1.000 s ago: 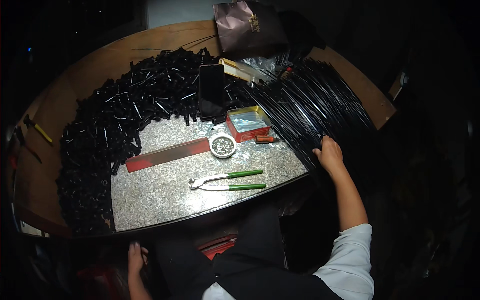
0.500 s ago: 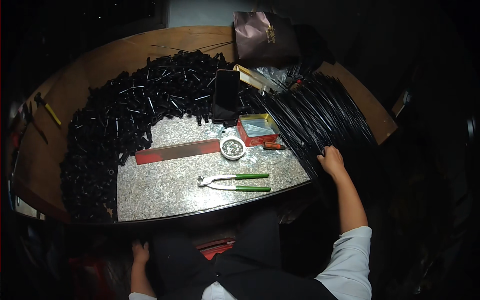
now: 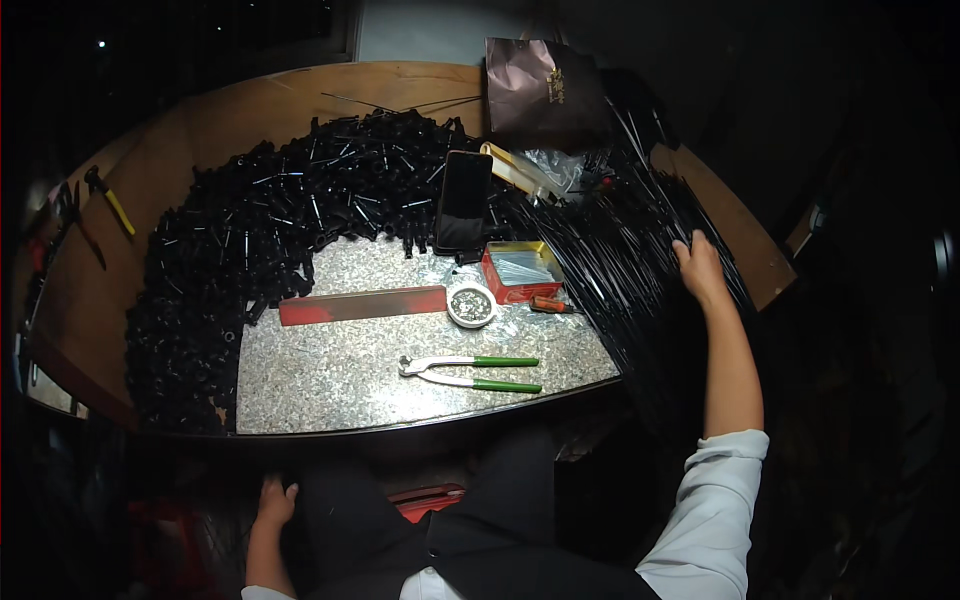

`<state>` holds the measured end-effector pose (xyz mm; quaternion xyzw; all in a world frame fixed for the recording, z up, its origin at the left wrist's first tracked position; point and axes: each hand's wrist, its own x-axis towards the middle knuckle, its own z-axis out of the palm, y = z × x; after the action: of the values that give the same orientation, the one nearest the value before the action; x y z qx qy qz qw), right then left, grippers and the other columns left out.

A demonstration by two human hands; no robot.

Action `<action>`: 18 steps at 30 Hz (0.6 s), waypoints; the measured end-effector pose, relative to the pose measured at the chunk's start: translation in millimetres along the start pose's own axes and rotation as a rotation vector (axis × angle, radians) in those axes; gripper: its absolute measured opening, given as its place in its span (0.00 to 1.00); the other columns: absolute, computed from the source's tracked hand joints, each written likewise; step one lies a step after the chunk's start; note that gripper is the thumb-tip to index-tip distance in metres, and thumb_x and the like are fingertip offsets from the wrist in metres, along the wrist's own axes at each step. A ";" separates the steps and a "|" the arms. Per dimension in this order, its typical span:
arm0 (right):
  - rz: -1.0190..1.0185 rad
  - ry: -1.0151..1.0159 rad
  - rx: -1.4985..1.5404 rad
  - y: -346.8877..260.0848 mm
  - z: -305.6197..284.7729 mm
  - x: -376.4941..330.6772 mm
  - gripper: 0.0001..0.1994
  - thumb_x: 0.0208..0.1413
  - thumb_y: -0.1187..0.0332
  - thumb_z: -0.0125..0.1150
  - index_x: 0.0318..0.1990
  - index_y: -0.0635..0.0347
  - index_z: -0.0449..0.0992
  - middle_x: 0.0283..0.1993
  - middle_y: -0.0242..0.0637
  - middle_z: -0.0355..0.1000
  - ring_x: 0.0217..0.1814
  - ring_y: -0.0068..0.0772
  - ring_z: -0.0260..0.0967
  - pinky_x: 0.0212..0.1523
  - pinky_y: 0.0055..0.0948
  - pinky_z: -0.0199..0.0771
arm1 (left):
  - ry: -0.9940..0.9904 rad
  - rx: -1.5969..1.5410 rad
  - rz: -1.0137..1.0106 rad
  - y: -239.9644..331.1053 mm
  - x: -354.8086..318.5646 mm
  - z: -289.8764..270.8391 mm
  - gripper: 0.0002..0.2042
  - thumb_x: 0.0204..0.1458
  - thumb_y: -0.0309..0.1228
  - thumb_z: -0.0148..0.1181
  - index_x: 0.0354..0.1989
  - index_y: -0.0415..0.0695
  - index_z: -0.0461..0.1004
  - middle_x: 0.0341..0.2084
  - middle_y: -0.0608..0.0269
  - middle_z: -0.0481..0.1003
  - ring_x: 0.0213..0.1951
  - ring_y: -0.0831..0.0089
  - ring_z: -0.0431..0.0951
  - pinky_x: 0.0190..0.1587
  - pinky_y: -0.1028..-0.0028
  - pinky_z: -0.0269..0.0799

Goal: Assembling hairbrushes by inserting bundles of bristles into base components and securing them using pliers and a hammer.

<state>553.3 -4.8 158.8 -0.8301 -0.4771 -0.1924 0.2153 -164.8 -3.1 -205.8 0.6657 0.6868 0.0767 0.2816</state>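
Note:
My right hand [image 3: 702, 268] is closed on some thin black rods at the right of the table. They belong to a large bundle of long black rods [image 3: 620, 250], and a few ends stick up past the far side of the bundle. Low on the left, beneath the table's front edge, my left hand [image 3: 277, 500] is beside my thigh; its thumb shows, but darkness hides most of the fingers. Pincers with green handles [image 3: 470, 374] lie on the speckled slab [image 3: 330, 380]. Behind them are a red-brown bar [image 3: 362, 305] and a small white bowl [image 3: 471, 305] of tiny metal pieces.
A heap of black tubular parts [image 3: 240, 240] covers the table's left and back. A red tin [image 3: 522, 272] of thin pale rods, an orange-handled tool [image 3: 548, 304], a phone [image 3: 464, 200] and a dark paper bag [image 3: 545, 95] stand or lie nearby. A curved wooden rim [image 3: 150, 150] bounds the table.
My right hand has moved farther away and slightly right, along the black rods. Several rod ends now rise at the back by the bag. My left hand stays low. The whole view has shifted slightly.

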 end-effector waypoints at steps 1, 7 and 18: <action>-0.012 -0.118 -0.096 -4.2 -6.1 6.7 0.17 0.54 0.61 0.57 0.41 0.70 0.68 0.41 0.60 0.71 0.48 0.60 0.68 0.47 0.46 0.68 | -0.025 0.034 0.007 5.1 -2.7 -3.1 0.26 0.52 0.35 0.57 0.56 0.32 0.61 0.56 0.38 0.60 0.59 0.45 0.59 0.61 0.62 0.57; -0.023 -0.228 -0.424 -31.8 -49.3 46.8 0.12 0.49 0.72 0.58 0.42 0.65 0.72 0.46 0.54 0.71 0.51 0.52 0.69 0.51 0.42 0.69 | -0.065 0.077 0.047 21.5 -5.7 -14.1 0.26 0.51 0.35 0.58 0.56 0.33 0.62 0.56 0.40 0.61 0.59 0.47 0.61 0.60 0.62 0.58; -0.117 -0.364 -0.740 -40.4 -65.3 64.0 0.10 0.53 0.71 0.55 0.40 0.64 0.77 0.44 0.49 0.74 0.50 0.48 0.71 0.48 0.40 0.72 | -0.071 0.114 0.109 37.2 -10.9 -27.8 0.25 0.50 0.35 0.58 0.54 0.33 0.64 0.54 0.40 0.64 0.56 0.47 0.64 0.58 0.61 0.60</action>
<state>540.6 23.6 253.8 -0.8433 -0.4525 -0.2131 -0.1968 -146.5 -2.3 -161.7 0.7194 0.6422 0.0290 0.2631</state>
